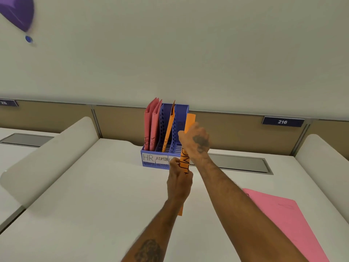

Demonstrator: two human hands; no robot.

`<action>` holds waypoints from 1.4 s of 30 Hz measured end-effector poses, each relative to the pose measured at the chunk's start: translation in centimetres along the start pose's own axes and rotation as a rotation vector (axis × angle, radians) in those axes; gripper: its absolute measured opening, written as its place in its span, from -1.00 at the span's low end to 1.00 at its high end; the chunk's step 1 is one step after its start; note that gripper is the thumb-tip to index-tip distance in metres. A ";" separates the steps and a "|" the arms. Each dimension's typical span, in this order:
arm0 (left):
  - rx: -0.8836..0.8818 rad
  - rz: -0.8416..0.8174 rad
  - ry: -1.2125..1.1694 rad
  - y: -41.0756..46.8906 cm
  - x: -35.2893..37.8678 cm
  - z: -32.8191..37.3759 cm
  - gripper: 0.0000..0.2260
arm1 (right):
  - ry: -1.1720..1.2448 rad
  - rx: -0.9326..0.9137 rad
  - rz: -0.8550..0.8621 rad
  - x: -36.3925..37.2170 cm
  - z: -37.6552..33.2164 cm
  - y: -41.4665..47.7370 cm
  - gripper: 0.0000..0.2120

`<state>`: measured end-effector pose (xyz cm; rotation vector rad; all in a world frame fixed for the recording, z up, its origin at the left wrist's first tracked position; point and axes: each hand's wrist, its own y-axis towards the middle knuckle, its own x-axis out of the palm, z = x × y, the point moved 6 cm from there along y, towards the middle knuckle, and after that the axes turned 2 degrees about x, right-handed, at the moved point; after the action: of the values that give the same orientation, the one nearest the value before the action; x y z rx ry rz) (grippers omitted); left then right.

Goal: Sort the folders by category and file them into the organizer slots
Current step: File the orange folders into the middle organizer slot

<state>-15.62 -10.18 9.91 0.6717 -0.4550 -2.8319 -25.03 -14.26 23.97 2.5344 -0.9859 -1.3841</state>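
A blue slotted organizer (151,164) stands at the back of the white desk, with labels HR and ADMIN on its front. Two pink folders (151,127) marked HR stand in the left slot. One orange folder (169,129) leans in the middle slot. A second orange folder (189,120) is held upright, edge on, just in front of the organizer's right part. My left hand (179,183) grips it low down and my right hand (195,139) grips it near the top. The third label is hidden behind my hands.
A pink folder (283,220) lies flat on the desk at the right, under my right forearm. Padded white dividers (47,157) flank the desk on both sides. A grey cable hatch (241,164) sits behind my right arm. A sign reading 216 (282,121) hangs on the back panel.
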 end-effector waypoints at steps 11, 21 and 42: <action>0.320 -0.331 -0.059 6.0 -5.2 -1.7 -0.41 | 0.032 0.017 0.170 0.8 -2.6 2.0 -0.64; 0.624 -0.461 0.675 20.4 -3.3 2.5 -0.23 | -0.013 0.035 0.235 0.6 -4.9 5.3 -0.57; 0.566 -0.457 0.945 27.6 -5.5 -4.0 -0.23 | 0.034 -0.119 0.194 2.8 -9.7 7.0 -0.55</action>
<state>-5.75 -35.52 18.10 2.2866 -0.9849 -2.2800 -19.85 -23.54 30.17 2.3016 -1.0766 -1.3004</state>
